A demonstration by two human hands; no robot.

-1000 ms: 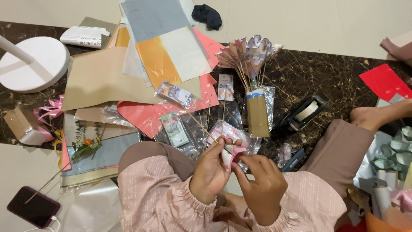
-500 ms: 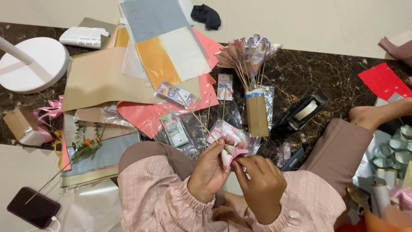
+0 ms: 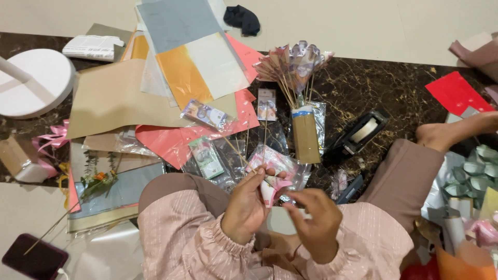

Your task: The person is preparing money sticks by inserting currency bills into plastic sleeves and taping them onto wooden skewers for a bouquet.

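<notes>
The folded pink banknote (image 3: pixel 272 187) sits pinched in my left hand (image 3: pixel 248 206), just above my lap, with the thumb and fingertips closed on its lower edge. My right hand (image 3: pixel 311 223) hovers just beside it, fingers curled loosely and holding nothing that I can see; the fingertips look near the note, but I cannot tell whether they touch. Directly beyond the note lies a clear plastic sleeve of pink banknotes (image 3: pixel 274 161) on the dark marble floor (image 3: pixel 373 85). Further out stands a brown cardboard tube (image 3: pixel 305 136) holding folded banknotes on thin wooden sticks (image 3: pixel 293 62). A black tape dispenser (image 3: pixel 360 134) rests to its right. Sheets of coloured wrapping paper (image 3: pixel 194 67) lie spread to the left.
</notes>
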